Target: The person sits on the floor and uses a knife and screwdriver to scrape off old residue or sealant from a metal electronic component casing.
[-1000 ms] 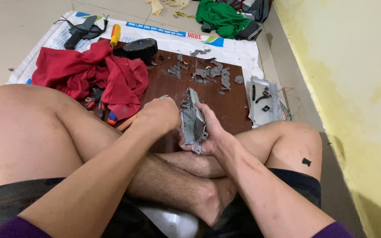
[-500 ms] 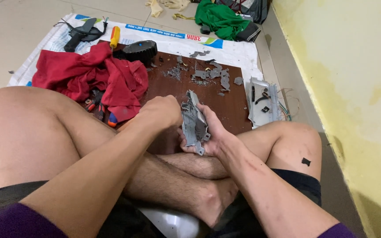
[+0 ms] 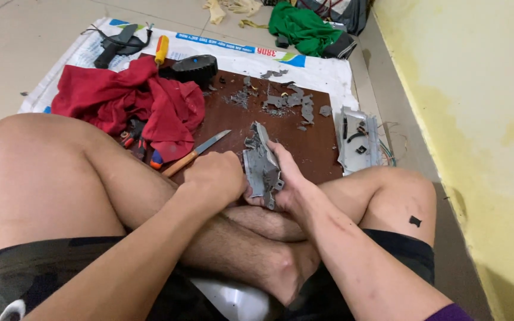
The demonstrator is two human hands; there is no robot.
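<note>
Where the 2 crossed shins meet, the grey plastic piece (image 3: 262,167) stands nearly upright, its long axis running from the lap up toward the brown board (image 3: 304,142), its jagged top edge over the board's near edge. The right hand (image 3: 290,184) cups it from the right, fingers wrapped behind it. The left hand (image 3: 215,178) is clenched against its left face; whether it grips a tool I cannot tell. A knife (image 3: 200,150) lies just beyond the left hand, blade pointing up-right. Left of that is a red cloth (image 3: 129,98); open board lies ahead.
</note>
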